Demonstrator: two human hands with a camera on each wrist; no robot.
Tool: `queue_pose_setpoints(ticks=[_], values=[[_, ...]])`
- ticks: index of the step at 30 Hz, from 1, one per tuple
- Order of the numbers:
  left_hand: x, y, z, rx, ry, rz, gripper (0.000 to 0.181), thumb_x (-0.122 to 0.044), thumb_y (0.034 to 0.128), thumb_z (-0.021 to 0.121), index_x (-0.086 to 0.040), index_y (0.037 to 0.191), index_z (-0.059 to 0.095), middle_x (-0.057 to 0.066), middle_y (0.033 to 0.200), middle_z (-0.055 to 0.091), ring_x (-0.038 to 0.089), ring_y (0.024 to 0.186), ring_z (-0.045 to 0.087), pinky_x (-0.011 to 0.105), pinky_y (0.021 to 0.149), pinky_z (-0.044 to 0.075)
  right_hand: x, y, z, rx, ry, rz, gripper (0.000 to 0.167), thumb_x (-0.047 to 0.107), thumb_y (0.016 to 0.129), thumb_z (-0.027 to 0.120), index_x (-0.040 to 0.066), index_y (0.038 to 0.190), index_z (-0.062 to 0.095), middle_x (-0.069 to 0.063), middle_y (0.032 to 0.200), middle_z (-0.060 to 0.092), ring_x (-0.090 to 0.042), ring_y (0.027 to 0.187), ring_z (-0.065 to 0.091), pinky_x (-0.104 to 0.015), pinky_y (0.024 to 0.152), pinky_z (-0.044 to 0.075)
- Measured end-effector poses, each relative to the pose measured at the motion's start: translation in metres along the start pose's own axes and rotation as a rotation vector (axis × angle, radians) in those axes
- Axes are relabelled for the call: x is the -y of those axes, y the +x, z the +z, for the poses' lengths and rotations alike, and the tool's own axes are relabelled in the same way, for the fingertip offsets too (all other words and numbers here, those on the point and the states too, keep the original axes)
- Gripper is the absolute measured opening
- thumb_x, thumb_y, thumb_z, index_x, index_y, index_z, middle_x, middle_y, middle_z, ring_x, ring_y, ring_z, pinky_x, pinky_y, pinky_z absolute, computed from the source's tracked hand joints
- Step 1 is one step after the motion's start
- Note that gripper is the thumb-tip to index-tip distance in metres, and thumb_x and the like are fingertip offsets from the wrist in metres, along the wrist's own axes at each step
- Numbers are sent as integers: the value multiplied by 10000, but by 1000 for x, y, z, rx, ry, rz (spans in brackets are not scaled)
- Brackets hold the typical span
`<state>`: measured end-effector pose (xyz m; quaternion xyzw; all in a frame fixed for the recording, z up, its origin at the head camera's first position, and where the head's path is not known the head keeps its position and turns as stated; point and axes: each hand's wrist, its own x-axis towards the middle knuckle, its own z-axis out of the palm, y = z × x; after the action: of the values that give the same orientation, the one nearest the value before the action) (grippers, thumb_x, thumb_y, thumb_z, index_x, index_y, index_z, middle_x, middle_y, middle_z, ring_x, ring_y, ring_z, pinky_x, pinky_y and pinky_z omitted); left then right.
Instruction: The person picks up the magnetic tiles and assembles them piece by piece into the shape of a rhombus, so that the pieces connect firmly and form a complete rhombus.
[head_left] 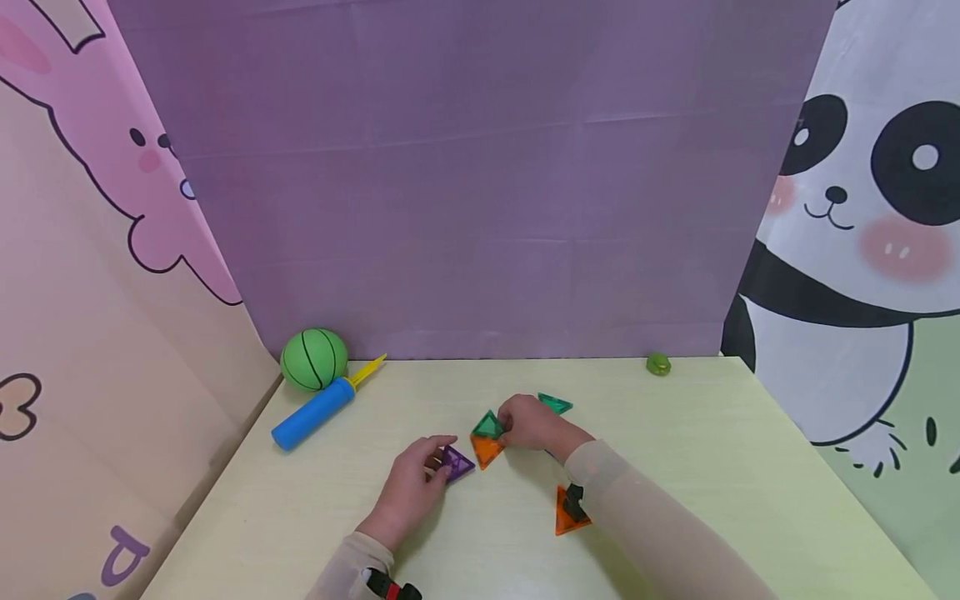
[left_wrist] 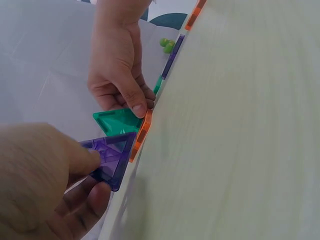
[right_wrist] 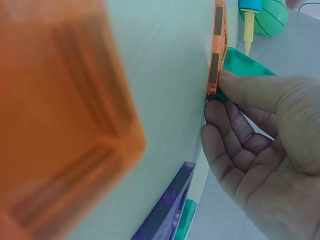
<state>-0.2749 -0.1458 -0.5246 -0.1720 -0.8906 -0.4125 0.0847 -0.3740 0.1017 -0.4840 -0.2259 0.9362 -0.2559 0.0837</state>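
Note:
My left hand (head_left: 411, 487) pinches a purple triangle tile (head_left: 458, 464) between thumb and fingers, just left of an orange triangle tile (head_left: 487, 450). In the left wrist view the purple tile (left_wrist: 111, 159) is tilted up, its edge at the orange tile (left_wrist: 141, 136). My right hand (head_left: 536, 423) pinches a green triangle tile (head_left: 488, 426) that stands at the orange tile's far edge. The right wrist view has the thumb of my right hand (right_wrist: 265, 130) on the green tile (right_wrist: 245, 65), against the orange tile (right_wrist: 217, 50).
Another green tile (head_left: 555, 403) lies beyond my right hand, and a second orange tile (head_left: 572, 512) under my right wrist. A purple tile (right_wrist: 167, 205) lies nearby. A blue pump (head_left: 313, 413), green ball (head_left: 314, 359) and small green object (head_left: 658, 364) are farther back.

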Motion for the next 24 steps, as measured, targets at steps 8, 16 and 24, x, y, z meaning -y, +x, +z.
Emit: queue_pose_setpoints(ticks=[8, 16, 24], values=[[-2, -1, -2, -38, -9, -40, 484, -39, 976, 735, -158, 1433, 631, -15, 1124, 652, 134, 957, 647, 272, 840, 587, 4, -1, 2, 24, 26, 3, 101, 104, 886, 850, 134, 910, 756, 33, 848, 662, -177, 786, 579, -354, 747, 551], [-4, -1, -3, -58, -12, -59, 483, -38, 961, 756, -175, 1410, 646, -17, 1112, 646, 117, 915, 642, 262, 830, 588, 7, 0, 4, 39, 23, 5, 105, 106, 886, 851, 130, 906, 751, 29, 842, 659, -183, 787, 576, -356, 758, 550], [-3, -1, -2, -91, -23, -77, 466, -33, 928, 794, -205, 1347, 681, -38, 1069, 635, 100, 868, 628, 238, 774, 582, 10, 1, 7, 33, 2, -8, 127, 121, 877, 863, 138, 881, 737, 34, 818, 640, -178, 773, 563, -348, 737, 527]])
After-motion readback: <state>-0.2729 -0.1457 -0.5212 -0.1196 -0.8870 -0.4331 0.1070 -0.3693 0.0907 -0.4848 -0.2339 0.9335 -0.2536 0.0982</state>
